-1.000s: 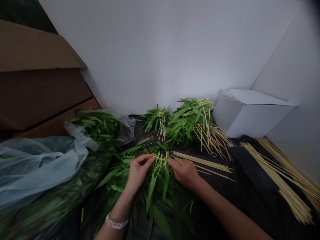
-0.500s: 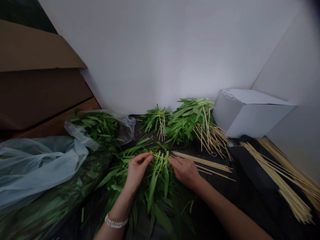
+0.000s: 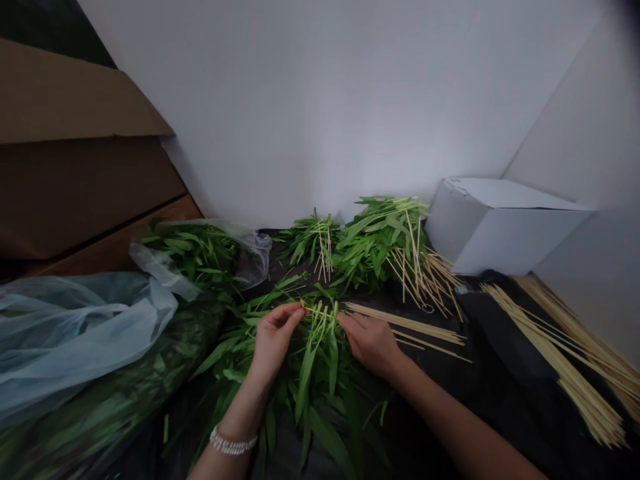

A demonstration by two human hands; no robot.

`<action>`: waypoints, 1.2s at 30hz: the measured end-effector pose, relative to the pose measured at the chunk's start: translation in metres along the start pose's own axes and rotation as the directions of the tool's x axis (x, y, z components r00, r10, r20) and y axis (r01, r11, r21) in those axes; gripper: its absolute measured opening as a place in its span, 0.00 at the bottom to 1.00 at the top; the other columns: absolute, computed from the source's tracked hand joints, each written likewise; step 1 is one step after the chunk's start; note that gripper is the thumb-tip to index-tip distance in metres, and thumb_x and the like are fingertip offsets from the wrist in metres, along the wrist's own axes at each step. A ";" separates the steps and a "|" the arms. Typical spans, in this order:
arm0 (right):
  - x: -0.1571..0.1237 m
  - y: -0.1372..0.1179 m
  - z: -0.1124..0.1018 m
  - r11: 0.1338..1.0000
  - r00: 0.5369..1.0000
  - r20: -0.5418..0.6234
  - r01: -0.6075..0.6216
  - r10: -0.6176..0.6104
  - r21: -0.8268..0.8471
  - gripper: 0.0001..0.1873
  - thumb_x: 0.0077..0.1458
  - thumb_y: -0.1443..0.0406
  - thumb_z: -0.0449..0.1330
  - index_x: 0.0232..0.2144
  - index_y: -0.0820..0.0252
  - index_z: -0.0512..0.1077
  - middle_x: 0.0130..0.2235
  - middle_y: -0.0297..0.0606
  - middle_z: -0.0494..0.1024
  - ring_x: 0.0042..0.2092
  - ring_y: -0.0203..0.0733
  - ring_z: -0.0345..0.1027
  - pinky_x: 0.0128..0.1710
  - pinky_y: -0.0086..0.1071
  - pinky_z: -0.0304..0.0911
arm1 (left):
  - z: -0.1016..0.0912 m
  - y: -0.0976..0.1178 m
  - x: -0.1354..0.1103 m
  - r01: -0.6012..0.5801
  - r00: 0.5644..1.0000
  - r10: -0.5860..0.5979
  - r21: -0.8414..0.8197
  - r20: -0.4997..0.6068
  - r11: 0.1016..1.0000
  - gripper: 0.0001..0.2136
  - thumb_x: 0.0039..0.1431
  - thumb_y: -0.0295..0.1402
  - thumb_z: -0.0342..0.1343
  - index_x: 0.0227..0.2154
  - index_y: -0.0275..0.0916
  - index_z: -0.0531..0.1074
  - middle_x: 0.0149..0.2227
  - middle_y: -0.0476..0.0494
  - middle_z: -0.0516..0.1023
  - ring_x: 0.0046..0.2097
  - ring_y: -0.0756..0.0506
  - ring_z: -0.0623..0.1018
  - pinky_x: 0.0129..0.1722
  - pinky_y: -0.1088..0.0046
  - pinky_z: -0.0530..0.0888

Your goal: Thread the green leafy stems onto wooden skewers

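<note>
A thin bamboo skewer [image 3: 315, 311] runs crosswise through several green stems [image 3: 321, 320] between my two hands. My left hand [image 3: 276, 333] pinches its left end between thumb and finger. On the right, my right hand [image 3: 374, 341] is closed at the other end of the skewer, its fingertips against the outermost stem. Long leaves [image 3: 307, 383] hang from the threaded stems toward me. Loose leafy greens [image 3: 225, 350] lie under and beside my left hand. Several bare skewers [image 3: 415, 322] lie just beyond my right hand.
Skewered greens [image 3: 380, 233] are piled against the wall, with a smaller bunch [image 3: 320, 237] beside them. Plastic bags of greens [image 3: 85, 320] stand left, below a cardboard box [image 3: 85, 193]. A white box [image 3: 505, 227] and bundles of skewers [image 3: 565, 367] are at right.
</note>
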State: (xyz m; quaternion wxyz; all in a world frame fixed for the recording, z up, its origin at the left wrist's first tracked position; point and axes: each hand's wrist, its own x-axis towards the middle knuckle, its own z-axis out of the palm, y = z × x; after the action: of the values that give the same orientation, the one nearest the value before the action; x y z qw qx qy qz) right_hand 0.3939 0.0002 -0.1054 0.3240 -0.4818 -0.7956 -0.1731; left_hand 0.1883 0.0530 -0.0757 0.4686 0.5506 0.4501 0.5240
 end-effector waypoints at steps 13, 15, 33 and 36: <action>0.002 -0.001 -0.002 1.000 1.000 -0.017 0.001 -0.001 -0.006 0.16 0.60 0.71 0.49 0.46 0.63 0.72 0.27 0.35 0.73 0.26 0.36 0.66 0.26 0.30 0.57 | -0.001 0.000 0.001 0.000 1.000 0.001 0.012 -0.022 1.000 0.13 0.45 0.39 0.66 0.31 0.37 0.79 0.32 0.41 0.83 0.37 0.42 0.81 0.45 0.63 0.75; 0.002 -0.001 -0.002 1.000 1.000 -0.016 0.001 -0.001 -0.004 0.16 0.60 0.71 0.49 0.46 0.63 0.72 0.27 0.35 0.73 0.26 0.35 0.66 0.26 0.30 0.57 | -0.001 0.000 0.000 -0.003 1.000 0.004 0.029 -0.019 1.000 0.12 0.45 0.39 0.66 0.31 0.37 0.79 0.33 0.41 0.83 0.38 0.42 0.81 0.46 0.63 0.75; 0.001 -0.001 -0.001 1.000 1.000 -0.017 0.009 -0.009 -0.020 0.16 0.61 0.71 0.48 0.46 0.63 0.72 0.27 0.35 0.73 0.26 0.36 0.65 0.26 0.30 0.56 | -0.001 0.000 -0.001 -0.004 1.000 0.004 0.062 -0.004 0.998 0.12 0.45 0.39 0.66 0.31 0.37 0.80 0.34 0.42 0.83 0.38 0.42 0.81 0.45 0.64 0.75; 0.001 0.000 -0.001 1.000 1.000 -0.023 0.018 -0.019 -0.024 0.16 0.61 0.70 0.49 0.46 0.63 0.72 0.27 0.35 0.73 0.25 0.35 0.65 0.26 0.30 0.56 | -0.001 0.001 -0.001 -0.003 1.000 0.003 0.064 0.000 0.998 0.11 0.45 0.39 0.66 0.30 0.38 0.80 0.34 0.42 0.83 0.38 0.43 0.81 0.45 0.65 0.75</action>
State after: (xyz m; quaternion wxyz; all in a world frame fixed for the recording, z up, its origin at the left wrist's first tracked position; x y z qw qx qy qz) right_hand 0.3939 0.0001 -0.1039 0.3258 -0.4763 -0.7941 -0.1910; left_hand 0.1877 0.0518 -0.0750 0.4501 0.5659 0.4658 0.5101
